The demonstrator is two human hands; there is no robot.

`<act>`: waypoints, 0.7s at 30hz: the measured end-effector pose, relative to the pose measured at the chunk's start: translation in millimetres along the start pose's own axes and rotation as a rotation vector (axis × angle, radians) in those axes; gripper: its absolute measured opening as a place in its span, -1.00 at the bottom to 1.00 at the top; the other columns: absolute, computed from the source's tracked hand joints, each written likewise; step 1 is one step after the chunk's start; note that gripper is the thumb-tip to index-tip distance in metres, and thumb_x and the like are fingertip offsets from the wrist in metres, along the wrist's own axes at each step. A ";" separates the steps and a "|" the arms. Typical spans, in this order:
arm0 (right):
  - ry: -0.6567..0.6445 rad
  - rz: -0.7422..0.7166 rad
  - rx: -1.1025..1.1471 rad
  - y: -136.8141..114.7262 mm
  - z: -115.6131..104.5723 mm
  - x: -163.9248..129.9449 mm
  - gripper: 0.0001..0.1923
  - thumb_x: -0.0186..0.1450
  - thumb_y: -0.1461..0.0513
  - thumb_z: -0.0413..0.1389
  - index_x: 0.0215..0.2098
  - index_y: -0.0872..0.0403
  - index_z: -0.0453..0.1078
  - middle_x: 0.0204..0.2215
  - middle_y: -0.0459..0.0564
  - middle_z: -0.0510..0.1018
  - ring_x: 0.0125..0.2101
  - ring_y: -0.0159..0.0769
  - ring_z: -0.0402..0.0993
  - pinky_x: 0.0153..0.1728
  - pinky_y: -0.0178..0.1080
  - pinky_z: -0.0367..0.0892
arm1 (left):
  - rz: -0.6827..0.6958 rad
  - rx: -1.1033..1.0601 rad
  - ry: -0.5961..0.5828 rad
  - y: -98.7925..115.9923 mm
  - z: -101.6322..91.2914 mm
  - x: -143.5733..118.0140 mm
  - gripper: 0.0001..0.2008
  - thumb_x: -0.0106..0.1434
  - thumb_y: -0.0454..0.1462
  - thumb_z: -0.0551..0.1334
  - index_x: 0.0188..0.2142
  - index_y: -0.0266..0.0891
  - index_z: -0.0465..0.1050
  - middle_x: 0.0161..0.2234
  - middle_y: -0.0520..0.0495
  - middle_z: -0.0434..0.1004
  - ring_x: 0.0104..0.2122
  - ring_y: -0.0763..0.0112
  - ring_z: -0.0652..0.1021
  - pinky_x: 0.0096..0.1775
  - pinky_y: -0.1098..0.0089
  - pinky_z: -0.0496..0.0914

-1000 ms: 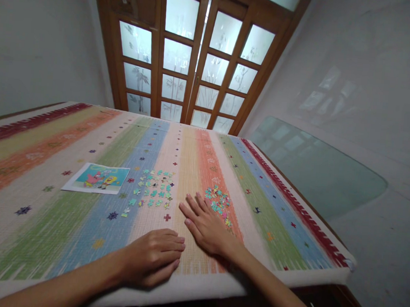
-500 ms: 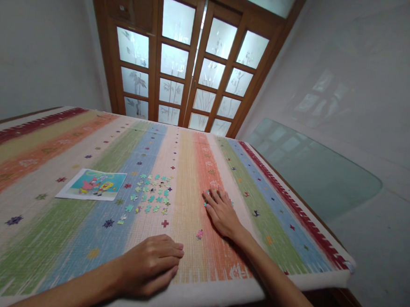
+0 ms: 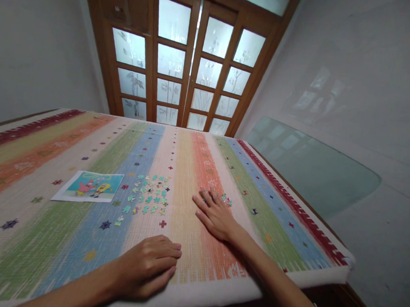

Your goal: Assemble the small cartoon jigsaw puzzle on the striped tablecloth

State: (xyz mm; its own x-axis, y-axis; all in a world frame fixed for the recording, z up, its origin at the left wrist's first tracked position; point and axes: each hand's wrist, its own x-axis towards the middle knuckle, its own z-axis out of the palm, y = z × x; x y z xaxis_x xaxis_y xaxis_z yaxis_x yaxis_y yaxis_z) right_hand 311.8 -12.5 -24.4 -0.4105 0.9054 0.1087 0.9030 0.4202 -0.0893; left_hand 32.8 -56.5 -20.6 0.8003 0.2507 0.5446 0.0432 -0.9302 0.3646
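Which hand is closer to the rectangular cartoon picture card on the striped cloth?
Left. The left hand rests flat near the table edge, below and right of the rectangular cartoon picture card. The right hand lies farther right, beyond the spread teal puzzle pieces.

On the bench, the picture card lies left of the spread pieces. Right of these, the right hand covers a small pile; the left hand rests nearer the front edge.

The surface is covered by a striped cloth; a picture card and scattered puzzle pieces are laid on it.
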 end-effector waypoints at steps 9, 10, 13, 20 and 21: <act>-0.001 0.099 -0.032 44.1 9.2 7.6 -0.42 0.56 0.01 -0.21 0.46 -0.03 0.13 0.48 0.10 0.03 0.45 0.07 -0.05 0.38 0.27 -0.03 | 0.021 0.000 0.053 2.6 -3.4 3.9 -0.77 0.38 -0.46 0.11 -0.10 -0.30 0.51 -0.18 -0.19 0.69 -0.10 0.24 0.67 -0.03 0.20 0.57; 0.005 0.097 -0.034 46.7 10.5 7.4 -0.42 0.56 0.01 -0.23 0.46 -0.03 0.14 0.48 0.10 0.03 0.45 0.06 -0.04 0.37 0.27 -0.03 | 0.023 0.003 0.054 3.3 -4.0 4.4 -0.77 0.38 -0.46 0.11 -0.10 -0.30 0.51 -0.18 -0.19 0.69 -0.11 0.24 0.67 -0.03 0.20 0.57; 0.023 0.096 -0.037 58.3 15.3 7.8 -0.42 0.56 0.00 -0.25 0.46 -0.05 0.14 0.48 0.09 0.02 0.45 0.04 -0.05 0.36 0.28 -0.02 | 0.020 0.009 0.050 4.6 -5.2 5.5 -0.78 0.39 -0.47 0.10 -0.11 -0.30 0.51 -0.17 -0.19 0.69 -0.12 0.24 0.67 -0.04 0.20 0.57; 0.161 0.154 0.121 94.1 16.2 10.0 -0.45 0.53 0.04 -0.20 0.36 -0.02 0.30 0.39 0.13 0.28 0.41 0.00 0.10 0.35 0.22 0.06 | 0.068 0.032 0.115 1.6 -1.8 5.7 -0.77 0.38 -0.48 0.12 -0.09 -0.29 0.50 -0.22 -0.19 0.69 -0.16 0.25 0.68 -0.10 0.23 0.59; 0.196 0.152 0.155 96.0 13.9 9.6 -0.46 0.53 0.05 -0.20 0.33 0.01 0.35 0.37 0.14 0.32 0.39 -0.02 0.15 0.35 0.20 0.09 | 0.085 0.046 0.119 1.1 -1.4 5.7 -0.77 0.38 -0.48 0.12 -0.09 -0.29 0.50 -0.23 -0.19 0.69 -0.17 0.25 0.68 -0.11 0.23 0.60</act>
State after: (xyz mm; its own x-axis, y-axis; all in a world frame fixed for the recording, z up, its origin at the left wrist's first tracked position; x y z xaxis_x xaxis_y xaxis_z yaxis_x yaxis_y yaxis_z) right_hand 392.9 37.4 -45.7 -0.2259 0.9358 0.2707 0.9161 0.2986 -0.2677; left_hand 36.6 -55.6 -16.1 0.7260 0.1976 0.6587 0.0078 -0.9601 0.2795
